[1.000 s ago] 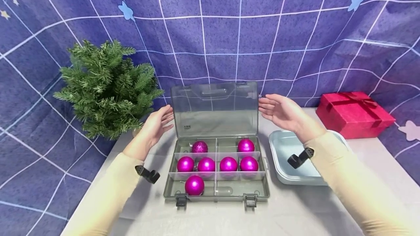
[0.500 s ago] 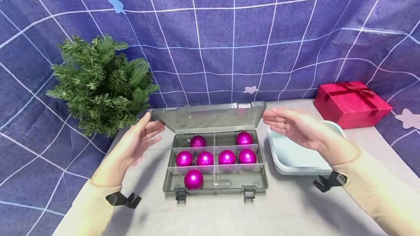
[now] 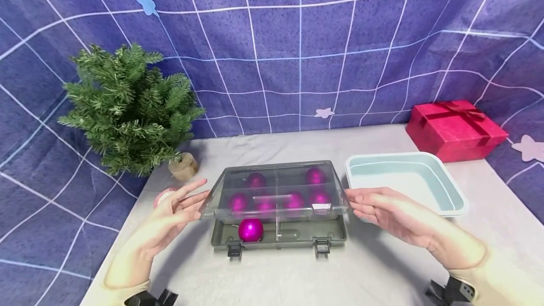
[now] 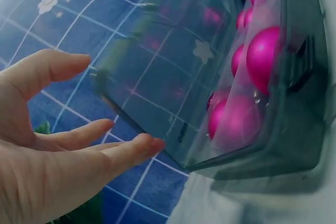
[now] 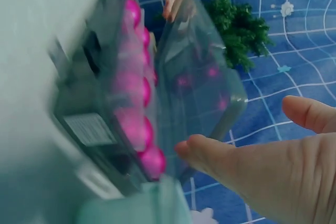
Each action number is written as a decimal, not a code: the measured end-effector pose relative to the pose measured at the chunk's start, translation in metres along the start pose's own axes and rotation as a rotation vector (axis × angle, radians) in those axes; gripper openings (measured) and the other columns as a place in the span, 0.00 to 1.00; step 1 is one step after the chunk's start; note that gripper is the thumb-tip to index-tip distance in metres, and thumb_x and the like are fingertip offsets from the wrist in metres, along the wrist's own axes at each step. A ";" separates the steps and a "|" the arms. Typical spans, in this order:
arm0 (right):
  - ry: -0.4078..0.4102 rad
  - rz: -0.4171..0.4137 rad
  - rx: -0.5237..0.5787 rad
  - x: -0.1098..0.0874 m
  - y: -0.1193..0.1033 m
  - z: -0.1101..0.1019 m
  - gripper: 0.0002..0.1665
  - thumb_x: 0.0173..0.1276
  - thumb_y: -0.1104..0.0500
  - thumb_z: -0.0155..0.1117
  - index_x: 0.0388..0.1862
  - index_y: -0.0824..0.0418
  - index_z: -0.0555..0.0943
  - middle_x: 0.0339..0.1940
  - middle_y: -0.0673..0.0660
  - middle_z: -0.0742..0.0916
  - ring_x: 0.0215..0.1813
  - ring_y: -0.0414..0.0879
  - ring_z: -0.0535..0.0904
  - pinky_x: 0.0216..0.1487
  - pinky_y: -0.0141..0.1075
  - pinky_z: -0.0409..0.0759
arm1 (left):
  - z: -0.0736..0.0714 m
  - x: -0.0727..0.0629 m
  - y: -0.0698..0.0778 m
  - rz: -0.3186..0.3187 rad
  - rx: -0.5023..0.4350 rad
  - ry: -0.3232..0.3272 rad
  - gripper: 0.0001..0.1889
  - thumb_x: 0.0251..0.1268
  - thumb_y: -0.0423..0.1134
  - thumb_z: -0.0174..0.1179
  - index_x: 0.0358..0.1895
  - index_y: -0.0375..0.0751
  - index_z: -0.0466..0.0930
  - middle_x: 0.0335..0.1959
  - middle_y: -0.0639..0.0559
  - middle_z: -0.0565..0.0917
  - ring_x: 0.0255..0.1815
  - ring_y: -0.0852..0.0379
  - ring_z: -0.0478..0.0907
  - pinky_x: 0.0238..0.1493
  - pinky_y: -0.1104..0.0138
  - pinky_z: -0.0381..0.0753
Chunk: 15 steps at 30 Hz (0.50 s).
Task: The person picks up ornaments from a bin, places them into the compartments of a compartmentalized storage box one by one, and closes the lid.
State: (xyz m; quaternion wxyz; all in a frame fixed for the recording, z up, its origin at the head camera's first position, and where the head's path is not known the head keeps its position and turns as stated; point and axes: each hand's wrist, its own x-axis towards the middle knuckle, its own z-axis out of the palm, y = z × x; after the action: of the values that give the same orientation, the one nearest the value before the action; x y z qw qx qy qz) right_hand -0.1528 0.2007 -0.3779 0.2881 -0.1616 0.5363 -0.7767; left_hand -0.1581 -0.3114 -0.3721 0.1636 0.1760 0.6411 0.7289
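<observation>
A grey see-through divided case (image 3: 310,237) stands on the table, its lid (image 3: 272,181) tilted partway down over the base. Inside lie several magenta bauble ornaments (image 3: 250,230); one sits in the front left compartment, the others show through the lid. My left hand (image 3: 167,218) is at the lid's left edge with fingers extended, fingertips touching or very near it. At the opposite edge my right hand (image 3: 395,216) does the same with straight fingers. In the left wrist view the lid (image 4: 157,77) slants above the baubles (image 4: 236,121).
A small artificial fir tree (image 3: 131,107) on a wooden base (image 3: 183,166) stands at left, with a pinkish round thing (image 3: 163,196) partly behind my left hand. A pale blue tray (image 3: 456,197) lies right of the case, and a red gift box (image 3: 456,129) sits behind it.
The lid has swung forward from upright to low over the base. Both hands have come down and toward the front with it, staying at its sides.
</observation>
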 end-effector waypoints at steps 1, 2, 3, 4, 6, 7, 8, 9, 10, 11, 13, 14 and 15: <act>0.000 0.010 0.003 -0.002 0.004 0.000 0.33 0.84 0.64 0.43 0.74 0.86 0.49 0.67 0.53 0.79 0.67 0.41 0.75 0.67 0.37 0.71 | 0.000 -0.002 -0.002 0.001 -0.055 -0.024 0.34 0.74 0.19 0.44 0.80 0.31 0.49 0.74 0.36 0.67 0.72 0.50 0.69 0.69 0.61 0.67; 0.008 0.022 0.009 -0.003 0.007 0.000 0.33 0.84 0.63 0.43 0.75 0.85 0.49 0.69 0.54 0.77 0.68 0.41 0.74 0.68 0.36 0.71 | 0.000 -0.004 -0.004 -0.003 -0.115 -0.046 0.33 0.74 0.20 0.41 0.81 0.32 0.48 0.74 0.35 0.66 0.73 0.49 0.68 0.70 0.60 0.65; 0.020 0.033 0.011 -0.005 0.011 0.001 0.34 0.84 0.63 0.44 0.75 0.84 0.49 0.71 0.55 0.76 0.68 0.40 0.74 0.68 0.36 0.70 | 0.000 -0.006 -0.006 -0.007 -0.175 -0.064 0.33 0.75 0.20 0.39 0.81 0.32 0.46 0.74 0.33 0.65 0.73 0.47 0.67 0.71 0.59 0.63; 0.030 0.042 0.003 -0.006 0.014 0.003 0.34 0.83 0.63 0.44 0.75 0.84 0.49 0.73 0.57 0.73 0.69 0.39 0.73 0.68 0.35 0.70 | 0.000 -0.007 -0.008 -0.014 -0.229 -0.077 0.32 0.76 0.21 0.36 0.81 0.32 0.46 0.74 0.32 0.64 0.73 0.46 0.67 0.72 0.58 0.62; 0.052 0.066 -0.025 -0.007 0.019 0.007 0.36 0.83 0.62 0.46 0.76 0.84 0.48 0.78 0.65 0.65 0.71 0.38 0.69 0.68 0.33 0.69 | 0.002 -0.009 -0.011 -0.035 -0.307 -0.088 0.31 0.76 0.22 0.33 0.81 0.31 0.44 0.74 0.31 0.63 0.74 0.45 0.65 0.73 0.57 0.60; 0.063 0.078 -0.038 -0.007 0.021 0.010 0.37 0.82 0.61 0.47 0.76 0.84 0.47 0.80 0.68 0.59 0.73 0.41 0.66 0.68 0.32 0.68 | 0.003 -0.009 -0.013 -0.044 -0.319 -0.089 0.31 0.76 0.23 0.33 0.81 0.30 0.44 0.73 0.32 0.63 0.74 0.45 0.65 0.74 0.57 0.59; 0.070 0.090 -0.053 -0.008 0.023 0.013 0.39 0.82 0.61 0.48 0.77 0.84 0.45 0.82 0.70 0.54 0.76 0.44 0.63 0.68 0.30 0.67 | 0.004 -0.010 -0.014 -0.059 -0.319 -0.081 0.31 0.76 0.23 0.33 0.81 0.30 0.44 0.73 0.32 0.63 0.74 0.45 0.65 0.73 0.57 0.60; 0.074 0.100 -0.071 -0.008 0.025 0.016 0.41 0.81 0.61 0.49 0.77 0.84 0.43 0.82 0.72 0.49 0.78 0.47 0.58 0.68 0.28 0.66 | 0.005 -0.010 -0.016 -0.067 -0.307 -0.078 0.31 0.76 0.24 0.32 0.81 0.29 0.43 0.73 0.32 0.63 0.74 0.45 0.65 0.73 0.57 0.61; 0.073 0.110 -0.091 -0.008 0.027 0.019 0.43 0.80 0.60 0.49 0.77 0.83 0.41 0.82 0.72 0.44 0.80 0.49 0.52 0.67 0.26 0.65 | 0.006 -0.010 -0.018 -0.077 -0.289 -0.072 0.31 0.76 0.24 0.33 0.81 0.29 0.44 0.73 0.32 0.63 0.74 0.45 0.65 0.73 0.57 0.62; 0.071 0.119 -0.102 -0.008 0.029 0.021 0.45 0.80 0.60 0.50 0.77 0.82 0.39 0.82 0.72 0.43 0.81 0.52 0.47 0.66 0.25 0.64 | 0.008 -0.010 -0.020 -0.084 -0.269 -0.065 0.31 0.77 0.25 0.33 0.80 0.29 0.45 0.73 0.32 0.63 0.74 0.45 0.64 0.72 0.57 0.62; 0.069 0.133 -0.124 -0.009 0.033 0.026 0.47 0.79 0.59 0.51 0.78 0.81 0.37 0.82 0.71 0.42 0.80 0.56 0.39 0.65 0.22 0.63 | 0.010 -0.010 -0.023 -0.098 -0.227 -0.052 0.30 0.77 0.26 0.34 0.80 0.30 0.46 0.73 0.32 0.63 0.75 0.45 0.63 0.72 0.58 0.63; 0.068 0.134 -0.131 -0.009 0.035 0.027 0.47 0.79 0.59 0.52 0.78 0.80 0.36 0.82 0.71 0.43 0.80 0.56 0.37 0.64 0.21 0.63 | 0.011 -0.010 -0.025 -0.108 -0.209 -0.041 0.30 0.77 0.26 0.35 0.80 0.30 0.48 0.74 0.31 0.62 0.75 0.45 0.62 0.71 0.58 0.64; 0.069 0.132 -0.138 -0.010 0.037 0.029 0.47 0.79 0.59 0.52 0.78 0.80 0.37 0.82 0.71 0.43 0.80 0.57 0.37 0.64 0.20 0.62 | 0.012 -0.010 -0.026 -0.115 -0.188 -0.030 0.30 0.76 0.26 0.35 0.80 0.31 0.49 0.74 0.31 0.62 0.76 0.45 0.61 0.71 0.58 0.64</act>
State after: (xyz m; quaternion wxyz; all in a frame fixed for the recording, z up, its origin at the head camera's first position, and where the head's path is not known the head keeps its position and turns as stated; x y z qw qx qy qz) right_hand -0.1189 0.1760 -0.4013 0.3082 -0.1187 0.6077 -0.7222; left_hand -0.1434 -0.3028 -0.3971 0.2308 0.1336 0.5764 0.7724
